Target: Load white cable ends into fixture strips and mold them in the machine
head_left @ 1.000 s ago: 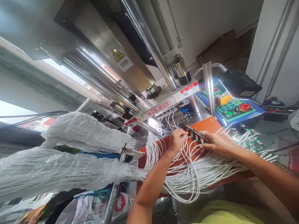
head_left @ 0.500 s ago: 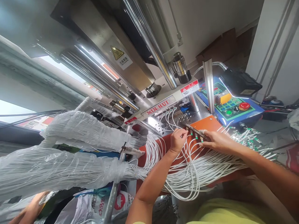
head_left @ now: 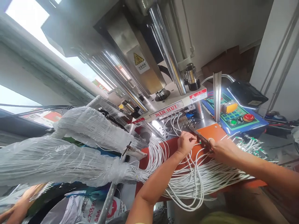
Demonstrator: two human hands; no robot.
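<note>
My left hand (head_left: 186, 143), fingers pinched, holds white wires (head_left: 187, 183) at a metal bar (head_left: 198, 136) (right hand (head_left: 221, 150), fingers together, pressing it steady).

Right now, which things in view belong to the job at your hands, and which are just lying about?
Job: left hand, right hand, white wires, slim metal bar, orange plate.

Lying about: printed plastic sack, cardboard behind the machine.

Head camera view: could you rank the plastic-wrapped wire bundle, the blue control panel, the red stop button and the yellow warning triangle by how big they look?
Largest first:
1. plastic-wrapped wire bundle
2. blue control panel
3. red stop button and yellow warning triangle: these look alike, so I won't rank them.
</note>
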